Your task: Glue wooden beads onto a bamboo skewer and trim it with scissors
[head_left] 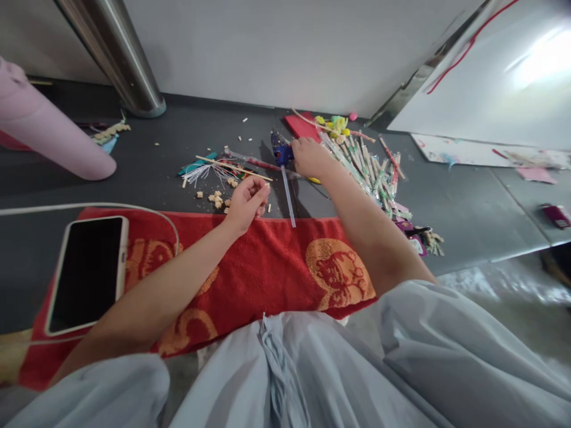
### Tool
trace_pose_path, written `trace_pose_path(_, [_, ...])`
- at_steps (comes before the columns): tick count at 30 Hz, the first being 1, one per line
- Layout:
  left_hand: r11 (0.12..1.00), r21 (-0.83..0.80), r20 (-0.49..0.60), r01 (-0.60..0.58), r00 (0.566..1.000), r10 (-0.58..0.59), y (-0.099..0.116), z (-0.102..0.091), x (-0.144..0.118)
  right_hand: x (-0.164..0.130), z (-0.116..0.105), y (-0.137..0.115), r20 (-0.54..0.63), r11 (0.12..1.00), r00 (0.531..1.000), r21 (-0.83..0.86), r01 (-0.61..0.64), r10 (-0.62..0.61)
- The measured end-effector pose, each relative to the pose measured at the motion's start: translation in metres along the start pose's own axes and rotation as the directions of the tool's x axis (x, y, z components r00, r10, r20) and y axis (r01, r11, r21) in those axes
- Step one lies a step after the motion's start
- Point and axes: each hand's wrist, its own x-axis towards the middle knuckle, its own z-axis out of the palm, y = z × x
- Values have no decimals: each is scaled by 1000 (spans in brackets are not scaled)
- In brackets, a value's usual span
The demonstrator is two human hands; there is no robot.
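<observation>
Head view: I look down over my pale blue-grey clothing [312, 368] at a dark grey floor [468, 208] with a red towel with orange printed emblems [267, 273] spread across it.
Left hand: my left hand [245, 202] sits at the far edge of the towel, fingers curled in with the tips pinched together; whether something small is caught between them I cannot tell.
Right hand: my right hand [310, 156] reaches further out and is clenched around the blue glue gun [282, 153], which rests on the floor just beyond the towel.
Glue stick: a long translucent glue stick [288, 199] runs from the back of the gun toward me, its near end touching the towel edge.
Beside the left hand: small tan cut pieces [217, 199] lie scattered just left of my knuckles, with a thin wooden skewer [234, 169] beyond them.
Beside the right hand: a pile of pale green and pink decorated sticks [372, 172] lies just right of my wrist.
Towel, left end: a smartphone in a white case [87, 273] lies screen up, a white cable [89, 208] looping past it.
Far left: a pink rolled mat [49, 134].
</observation>
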Motion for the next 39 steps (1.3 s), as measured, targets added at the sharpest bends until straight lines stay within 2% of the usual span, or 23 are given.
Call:
trace_pose_path(5, [999,-40,18,31,999,-30,-1,-1,2,-21,-18,17,-117,987,987,124,-98,112])
trace_pose_path(8, [998,-61,11,36,999,-36,1,0,2,-37,-26,23,-191,955,972,284,-81,139])
trace_pose_path(10, [996,-69,-4,49,999,-49,3,1,1,-49,-28,20,-220,889,964,457,-36,152])
trace_pose_path(11, [995,-77,-16,58,998,-59,5,2,0,-55,-29,15,-206,809,960,586,-36,192])
trace_pose_path(13, [991,-108,-48,75,996,-80,8,3,-1,-68,-31,0,-144,554,963,832,-6,226])
trace_pose_path(14, [987,-135,-65,85,993,-95,9,3,-2,-74,-32,-11,-132,425,962,905,18,239])
trace_pose_path(16, [973,-199,-84,121,987,-140,12,3,-1,-85,-34,-35,-125,232,964,970,69,237])
trace_pose_path(18, [955,-243,-82,168,978,-193,14,2,0,-92,-36,-58,-112,99,958,991,88,265])
trace_pose_path(19, [950,-250,-76,188,974,-213,14,1,0,-94,-37,-69,-99,70,947,994,81,305])
trace_pose_path(22, [947,-224,-52,229,968,-246,17,1,1,-95,-35,-94,-37,18,913,999,33,406])
trace_pose_path(25, [946,-170,-27,277,958,-285,18,4,0,-94,-32,-107,-11,-56,883,998,42,469])
trace_pose_path(28, [940,-123,-4,319,947,-322,18,6,-2,-95,-30,-111,3,-100,897,994,46,443])
trace_pose_path(30, [936,-94,5,340,940,-341,18,8,-4,-96,-30,-111,8,-101,908,994,38,418])
trace_pose_path(35, [929,-25,-27,369,929,-369,18,10,-4,-97,-24,-109,-4,-43,905,999,25,426])
trace_pose_path(39, [928,18,-38,373,927,-372,17,9,-2,-95,-19,-107,-13,-45,914,998,34,406])
